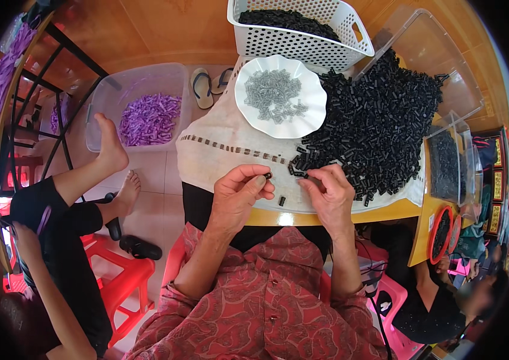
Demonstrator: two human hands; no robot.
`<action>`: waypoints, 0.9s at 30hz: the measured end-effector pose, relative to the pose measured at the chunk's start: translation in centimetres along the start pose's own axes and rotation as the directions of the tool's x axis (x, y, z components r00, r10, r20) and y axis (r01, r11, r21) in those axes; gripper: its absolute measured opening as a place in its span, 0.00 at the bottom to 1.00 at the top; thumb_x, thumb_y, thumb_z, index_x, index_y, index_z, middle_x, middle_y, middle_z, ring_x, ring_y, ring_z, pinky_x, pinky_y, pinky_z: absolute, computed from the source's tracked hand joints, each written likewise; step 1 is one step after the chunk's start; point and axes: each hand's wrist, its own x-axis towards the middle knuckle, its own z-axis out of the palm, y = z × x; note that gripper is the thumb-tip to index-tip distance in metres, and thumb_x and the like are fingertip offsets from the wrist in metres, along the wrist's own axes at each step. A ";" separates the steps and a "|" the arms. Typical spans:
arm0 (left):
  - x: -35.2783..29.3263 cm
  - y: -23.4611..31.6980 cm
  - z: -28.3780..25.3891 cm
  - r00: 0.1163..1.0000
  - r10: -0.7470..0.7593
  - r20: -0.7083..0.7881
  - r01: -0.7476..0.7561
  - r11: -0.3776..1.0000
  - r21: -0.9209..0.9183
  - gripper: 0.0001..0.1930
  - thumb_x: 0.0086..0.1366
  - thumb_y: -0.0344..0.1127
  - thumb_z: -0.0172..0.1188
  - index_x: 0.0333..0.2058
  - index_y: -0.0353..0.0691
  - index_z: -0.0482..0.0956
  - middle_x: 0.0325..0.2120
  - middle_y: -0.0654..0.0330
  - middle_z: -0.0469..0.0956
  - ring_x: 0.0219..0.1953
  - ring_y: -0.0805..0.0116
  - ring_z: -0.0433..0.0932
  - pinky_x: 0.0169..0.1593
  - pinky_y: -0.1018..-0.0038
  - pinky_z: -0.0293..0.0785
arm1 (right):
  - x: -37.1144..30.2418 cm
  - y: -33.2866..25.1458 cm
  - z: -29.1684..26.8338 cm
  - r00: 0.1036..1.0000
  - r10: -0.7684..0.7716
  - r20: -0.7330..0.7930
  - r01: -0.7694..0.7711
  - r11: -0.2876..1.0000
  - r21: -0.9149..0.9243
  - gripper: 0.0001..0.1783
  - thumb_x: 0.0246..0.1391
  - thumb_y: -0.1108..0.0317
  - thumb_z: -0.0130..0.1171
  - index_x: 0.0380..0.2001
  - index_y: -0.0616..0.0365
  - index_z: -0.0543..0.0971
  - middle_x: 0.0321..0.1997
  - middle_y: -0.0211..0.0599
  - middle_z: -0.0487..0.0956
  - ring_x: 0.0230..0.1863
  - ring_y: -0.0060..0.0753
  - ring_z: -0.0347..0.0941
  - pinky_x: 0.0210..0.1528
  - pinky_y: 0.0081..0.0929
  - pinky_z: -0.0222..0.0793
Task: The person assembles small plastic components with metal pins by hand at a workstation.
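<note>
My left hand (239,191) pinches a small black tube-shaped piece (267,176) between thumb and forefinger, just above the cloth. The fingers of my right hand (331,191) are drawn together at the near left edge of a big heap of black pieces (374,120). Whether a piece is between its fingertips I cannot make out. A single black piece (282,201) lies on the cloth between my hands. Beyond them, a white wavy-rimmed plate (311,123) holds many small clear pieces (272,93).
A white perforated basket (302,51) of black pieces stands at the back. The heap spills from a tipped clear bin (458,78). Purple pieces (149,120) fill part of a tub (95,135) on the floor. A person (38,252) sits left, another (428,300) right.
</note>
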 end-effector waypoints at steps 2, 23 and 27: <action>0.0 0.0 0.1 1.000 0.004 0.007 -0.004 1.000 0.002 0.11 0.65 0.23 0.53 0.45 0.30 0.75 0.36 0.55 0.79 0.37 0.69 0.79 0.43 0.73 0.78 | 0.3 -0.3 -0.1 1.000 -0.021 0.009 0.022 0.999 -0.044 0.10 0.41 0.78 0.68 0.30 0.62 0.80 0.28 0.36 0.75 0.24 0.27 0.74 0.24 0.22 0.69; -0.4 -0.3 1.2 0.996 -0.070 0.052 0.070 0.998 0.001 0.11 0.67 0.26 0.51 0.46 0.30 0.75 0.31 0.56 0.79 0.32 0.70 0.79 0.39 0.74 0.79 | -0.3 -2.0 -0.6 0.900 0.298 0.319 -0.432 0.505 0.747 0.07 0.55 0.74 0.60 0.37 0.64 0.79 0.29 0.28 0.77 0.26 0.16 0.72 0.28 0.14 0.67; -0.4 -0.4 1.5 0.996 -0.077 0.050 0.076 0.997 0.022 0.11 0.68 0.27 0.51 0.46 0.30 0.75 0.30 0.56 0.79 0.32 0.70 0.78 0.38 0.74 0.78 | -0.4 -2.0 -0.2 0.891 0.302 0.338 -0.446 0.451 0.773 0.07 0.54 0.74 0.61 0.37 0.64 0.79 0.28 0.29 0.77 0.25 0.16 0.72 0.28 0.14 0.67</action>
